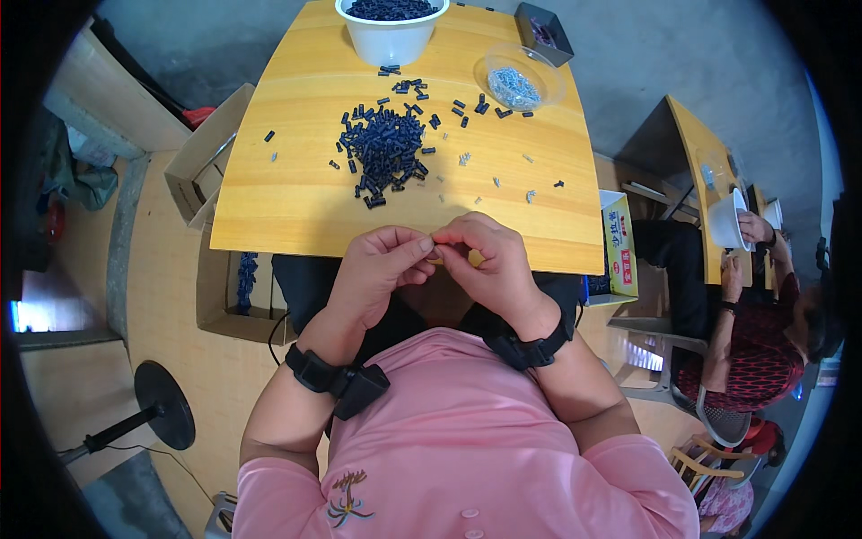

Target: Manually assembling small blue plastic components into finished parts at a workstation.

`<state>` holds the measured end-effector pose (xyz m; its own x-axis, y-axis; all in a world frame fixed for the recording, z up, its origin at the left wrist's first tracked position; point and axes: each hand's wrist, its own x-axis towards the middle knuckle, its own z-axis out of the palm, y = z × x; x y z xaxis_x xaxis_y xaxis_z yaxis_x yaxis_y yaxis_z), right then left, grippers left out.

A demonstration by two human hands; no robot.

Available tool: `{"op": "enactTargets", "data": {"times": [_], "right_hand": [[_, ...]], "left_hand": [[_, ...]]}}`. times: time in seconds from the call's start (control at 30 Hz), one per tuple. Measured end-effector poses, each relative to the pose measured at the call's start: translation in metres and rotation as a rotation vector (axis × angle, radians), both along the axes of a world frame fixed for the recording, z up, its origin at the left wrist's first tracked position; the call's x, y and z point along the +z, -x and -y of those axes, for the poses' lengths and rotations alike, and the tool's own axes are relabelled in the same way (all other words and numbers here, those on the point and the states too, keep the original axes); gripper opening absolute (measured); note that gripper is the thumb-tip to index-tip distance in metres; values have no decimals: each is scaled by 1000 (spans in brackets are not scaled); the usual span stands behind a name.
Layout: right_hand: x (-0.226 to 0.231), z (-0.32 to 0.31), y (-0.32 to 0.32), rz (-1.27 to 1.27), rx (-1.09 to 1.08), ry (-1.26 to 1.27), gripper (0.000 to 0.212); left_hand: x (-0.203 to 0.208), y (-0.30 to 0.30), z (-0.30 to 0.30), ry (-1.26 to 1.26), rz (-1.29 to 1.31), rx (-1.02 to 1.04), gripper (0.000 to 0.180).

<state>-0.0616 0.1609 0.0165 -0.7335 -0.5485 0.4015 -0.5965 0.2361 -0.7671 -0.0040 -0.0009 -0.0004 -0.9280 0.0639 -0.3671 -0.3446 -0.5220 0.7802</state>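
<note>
My left hand (pixel 384 267) and my right hand (pixel 491 260) meet just over the table's near edge, thumbs and forefingers pinched together. Whatever sits between the fingertips is too small and covered to name. Beyond them lies a loose pile of small black tube-shaped plastic parts (pixel 384 145), with more scattered around it. Tiny silver metal pieces (pixel 464 159), perhaps screws or pins, are strewn to the right of the pile. Both wrists wear black straps.
On the wooden table (pixel 296 198) stand a white tub (pixel 386 43) of black parts, a clear dish (pixel 554 90) of silver pieces and a dark tray (pixel 558 45). Cardboard boxes (pixel 215 305) and a yellow carton (pixel 621 247) flank it. A co-worker (pixel 750 350) sits at right.
</note>
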Motion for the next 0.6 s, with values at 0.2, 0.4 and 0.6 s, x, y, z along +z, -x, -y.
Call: {"op": "enactTargets", "data": {"times": [0.2, 0.4, 0.6], "right_hand": [[-3, -1, -5, 202, -99, 12, 14], [-2, -1, -6, 105, -52, 16, 15], [3, -2, -14, 50, -41, -26, 17]], "left_hand": [[-4, -4, -3, -142, 0, 7, 18], [-4, -8, -5, -92, -17, -19, 20], [-1, -12, -9, -108, 8, -8, 20]]}}
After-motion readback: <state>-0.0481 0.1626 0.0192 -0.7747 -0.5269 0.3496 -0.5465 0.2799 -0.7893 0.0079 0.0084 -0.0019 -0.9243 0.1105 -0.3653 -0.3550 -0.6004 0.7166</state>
